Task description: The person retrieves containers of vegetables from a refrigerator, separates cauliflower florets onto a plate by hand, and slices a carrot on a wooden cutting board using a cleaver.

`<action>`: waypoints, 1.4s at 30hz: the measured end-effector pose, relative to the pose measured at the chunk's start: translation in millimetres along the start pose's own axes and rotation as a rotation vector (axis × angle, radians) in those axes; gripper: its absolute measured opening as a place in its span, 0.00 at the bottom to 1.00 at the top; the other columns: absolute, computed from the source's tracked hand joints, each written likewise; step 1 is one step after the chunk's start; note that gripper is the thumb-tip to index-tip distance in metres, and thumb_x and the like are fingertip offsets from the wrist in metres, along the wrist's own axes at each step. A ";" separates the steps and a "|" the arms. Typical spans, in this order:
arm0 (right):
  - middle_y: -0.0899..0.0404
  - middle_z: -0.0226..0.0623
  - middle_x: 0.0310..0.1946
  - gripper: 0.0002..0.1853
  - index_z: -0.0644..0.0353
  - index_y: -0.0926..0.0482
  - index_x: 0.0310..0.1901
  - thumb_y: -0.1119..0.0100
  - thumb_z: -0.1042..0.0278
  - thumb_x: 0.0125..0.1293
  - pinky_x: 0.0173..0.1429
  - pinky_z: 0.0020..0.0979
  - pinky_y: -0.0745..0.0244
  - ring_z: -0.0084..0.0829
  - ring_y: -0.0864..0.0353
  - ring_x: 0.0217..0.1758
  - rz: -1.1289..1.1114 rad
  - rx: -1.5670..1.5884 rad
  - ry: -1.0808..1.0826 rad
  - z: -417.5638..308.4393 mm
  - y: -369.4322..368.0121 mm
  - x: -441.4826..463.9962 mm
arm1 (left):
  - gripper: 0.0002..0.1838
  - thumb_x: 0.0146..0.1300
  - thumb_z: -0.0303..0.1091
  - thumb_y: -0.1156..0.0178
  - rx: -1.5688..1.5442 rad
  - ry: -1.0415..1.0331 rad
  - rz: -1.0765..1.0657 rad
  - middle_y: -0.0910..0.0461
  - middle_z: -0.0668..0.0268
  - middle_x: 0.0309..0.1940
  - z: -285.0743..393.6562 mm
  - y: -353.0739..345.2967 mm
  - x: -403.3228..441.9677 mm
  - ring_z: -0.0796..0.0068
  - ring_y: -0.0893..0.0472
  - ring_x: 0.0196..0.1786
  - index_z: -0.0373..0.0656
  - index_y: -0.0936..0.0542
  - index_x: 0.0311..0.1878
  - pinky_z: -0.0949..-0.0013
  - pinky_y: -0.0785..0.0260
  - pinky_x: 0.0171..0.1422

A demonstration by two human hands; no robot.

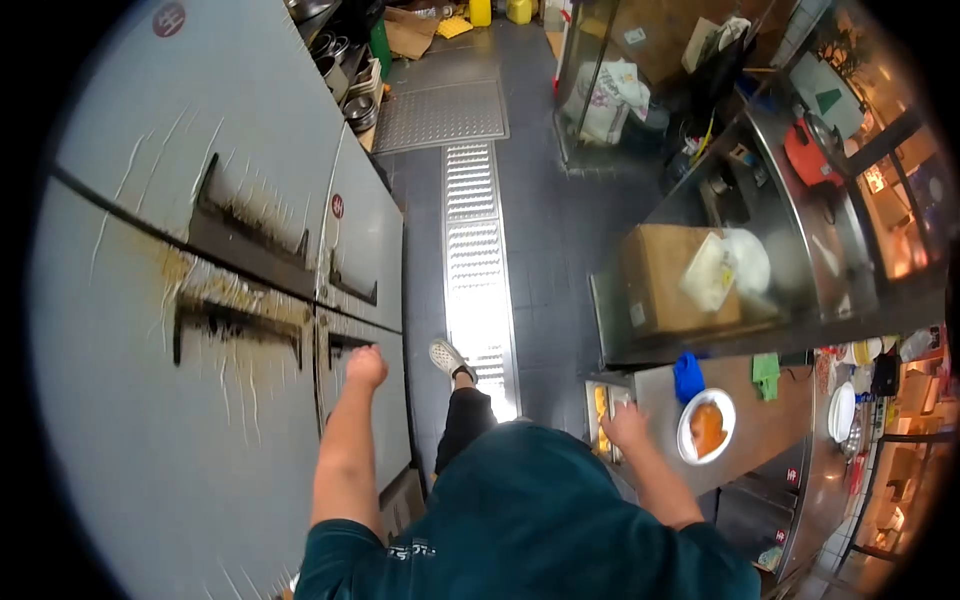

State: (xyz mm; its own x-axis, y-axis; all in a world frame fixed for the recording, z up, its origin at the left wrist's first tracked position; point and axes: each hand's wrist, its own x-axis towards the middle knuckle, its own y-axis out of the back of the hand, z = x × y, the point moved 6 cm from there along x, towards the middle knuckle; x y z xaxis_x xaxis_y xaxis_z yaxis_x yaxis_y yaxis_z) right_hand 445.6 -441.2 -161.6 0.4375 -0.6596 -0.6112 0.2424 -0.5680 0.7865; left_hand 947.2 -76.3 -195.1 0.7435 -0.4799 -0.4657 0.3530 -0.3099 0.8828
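Note:
My left hand (pixel 366 367) is curled closed in front of the lower refrigerator handle (pixel 345 343), covering its right end. Whether the fingers grip the handle is hidden. On the other side, my right hand (pixel 627 426) is bent inward at the counter's left edge, beside a narrow tray (pixel 601 405) with yellow contents. Its fingers look curled, but I cannot make out anything in them. Right of that hand, a white oval plate (pixel 686 436) with orange-brown food stands on the steel counter (pixel 655 395). A crumpled blue cloth (pixel 689 377) lies just above the plate.
Grey refrigerator doors (pixel 130 300) line the left side. A metal drain grate (pixel 475 260) runs along the dark floor (pixel 545 250). Behind glass at right stands a cardboard box (pixel 660 285). A green cloth (pixel 765 376) lies farther along the counter; pots (pixel 360 110) sit on shelves ahead.

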 end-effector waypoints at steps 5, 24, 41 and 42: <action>0.19 0.58 0.63 0.41 0.68 0.24 0.65 0.38 0.36 0.66 0.73 0.45 0.27 0.54 0.21 0.68 -0.170 0.159 -0.206 -9.6 1.1 53.3 | 0.27 0.74 0.43 0.52 0.474 -0.100 -0.096 0.30 0.48 0.76 -48.0 45.3 138.6 0.44 0.40 0.83 0.45 0.26 0.73 0.41 0.58 0.86; 0.35 0.67 0.74 0.39 0.69 0.26 0.69 0.40 0.39 0.72 0.77 0.47 0.32 0.60 0.31 0.75 0.013 0.004 0.687 -414.2 295.8 329.7 | 0.19 0.69 0.42 0.40 0.359 -0.043 -0.434 0.13 0.63 0.50 41.5 48.6 243.4 0.65 0.15 0.55 0.50 0.12 0.58 0.54 0.27 0.51; 0.21 0.60 0.64 0.48 0.69 0.35 0.75 0.26 0.43 0.64 0.71 0.44 0.23 0.49 0.19 0.68 0.050 -0.046 0.908 -601.4 308.7 486.2 | 0.18 0.75 0.40 0.41 -1.923 0.980 -0.240 0.15 0.60 0.39 80.3 -168.9 236.3 0.68 0.12 0.41 0.33 0.19 0.54 0.67 0.19 0.43; 0.21 0.60 0.64 0.48 0.68 0.35 0.75 0.26 0.44 0.64 0.71 0.44 0.22 0.48 0.19 0.67 -0.004 -0.026 0.875 -602.6 314.0 493.0 | 0.19 0.75 0.39 0.40 -1.916 1.078 -0.246 0.15 0.55 0.44 53.8 -184.4 246.8 0.66 0.12 0.40 0.29 0.20 0.54 0.66 0.18 0.44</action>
State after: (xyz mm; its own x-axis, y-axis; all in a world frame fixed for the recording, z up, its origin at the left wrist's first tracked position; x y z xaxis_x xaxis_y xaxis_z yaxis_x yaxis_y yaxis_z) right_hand 1259.2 -648.0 -162.5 0.9415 -0.0370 -0.3350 0.2603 -0.5513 0.7927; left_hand 1035.1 -181.8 -476.1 0.3117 0.1422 -0.9395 -0.0693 0.9895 0.1268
